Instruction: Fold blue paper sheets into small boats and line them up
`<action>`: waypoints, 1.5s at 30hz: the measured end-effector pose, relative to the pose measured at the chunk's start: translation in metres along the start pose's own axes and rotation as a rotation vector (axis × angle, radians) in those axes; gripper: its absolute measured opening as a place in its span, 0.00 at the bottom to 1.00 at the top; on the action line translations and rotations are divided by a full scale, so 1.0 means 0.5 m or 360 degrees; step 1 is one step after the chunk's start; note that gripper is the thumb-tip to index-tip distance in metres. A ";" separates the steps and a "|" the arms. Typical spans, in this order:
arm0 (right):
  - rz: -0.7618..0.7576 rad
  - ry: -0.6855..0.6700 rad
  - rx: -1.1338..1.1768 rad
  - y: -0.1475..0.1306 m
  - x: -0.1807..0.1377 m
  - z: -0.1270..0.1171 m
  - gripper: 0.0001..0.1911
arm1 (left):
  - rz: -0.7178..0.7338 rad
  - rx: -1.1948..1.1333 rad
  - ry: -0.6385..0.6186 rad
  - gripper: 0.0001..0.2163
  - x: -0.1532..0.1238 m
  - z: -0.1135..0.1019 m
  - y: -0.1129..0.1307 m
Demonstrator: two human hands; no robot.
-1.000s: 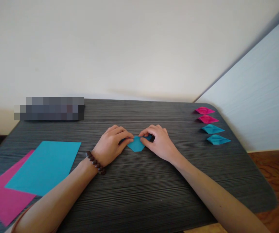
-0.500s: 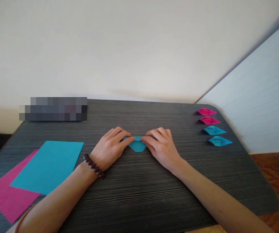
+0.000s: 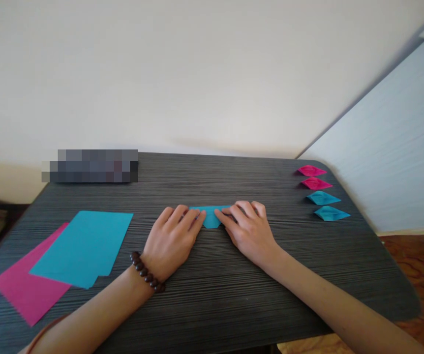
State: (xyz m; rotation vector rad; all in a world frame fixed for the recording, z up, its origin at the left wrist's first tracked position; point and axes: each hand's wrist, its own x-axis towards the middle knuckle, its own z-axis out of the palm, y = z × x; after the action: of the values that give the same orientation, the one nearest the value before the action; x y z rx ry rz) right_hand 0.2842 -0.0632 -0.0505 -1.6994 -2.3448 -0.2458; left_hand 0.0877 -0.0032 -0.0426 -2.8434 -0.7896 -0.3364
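Observation:
A small piece of blue folded paper lies on the dark table in front of me, its long far edge straight and its near side tapering to a short flat end. My left hand, with a dark bead bracelet at the wrist, holds its left part down, fingers bent over it. On the right part, my right hand presses with curled fingers and the thumb side close to the middle. Both outer ends of the paper are partly hidden under the fingers.
Blue square sheets overlap a pink sheet on the left. At the right edge, pink folded paper boats and blue folded paper boats form a row. A blurred-out object sits at the back left, near the wall.
Both hands have gone from pinching the paper's far edge to pressing it flatter on the table. More of the far edge shows, and the left hand sits slightly lower.

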 end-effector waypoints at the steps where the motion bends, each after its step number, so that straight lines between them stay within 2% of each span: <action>1: 0.0017 -0.0001 -0.0010 -0.002 -0.003 0.000 0.15 | -0.0049 0.0015 -0.0013 0.15 -0.001 -0.002 0.007; 6: 0.0109 0.0022 -0.0023 -0.009 -0.011 0.003 0.15 | -0.0243 0.0033 -0.0108 0.17 0.002 -0.009 0.034; 12: 0.0113 -0.0025 -0.0021 -0.014 -0.002 0.001 0.17 | -0.0253 0.0009 -0.0209 0.21 0.014 -0.009 0.042; 16: 0.0100 -0.0058 -0.0063 -0.018 0.004 -0.001 0.17 | -0.0259 0.0016 -0.0180 0.20 0.014 -0.008 0.043; 33: 0.0176 0.0041 0.0041 -0.009 -0.006 0.001 0.17 | -0.0313 -0.0015 -0.0015 0.17 -0.023 -0.005 0.025; 39: 0.0237 0.0050 0.0155 -0.005 -0.001 0.000 0.17 | -0.0388 -0.0213 0.0037 0.09 0.009 -0.005 -0.002; 45: 0.0272 0.0063 0.0240 -0.002 -0.001 0.003 0.17 | -0.0625 -0.0558 0.0056 0.08 0.057 0.030 -0.034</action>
State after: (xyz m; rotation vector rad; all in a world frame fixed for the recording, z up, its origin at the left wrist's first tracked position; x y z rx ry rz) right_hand 0.2835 -0.0636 -0.0521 -1.7900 -2.1164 -0.0695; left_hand 0.1052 0.0287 -0.0479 -2.9631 -1.4102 -0.6322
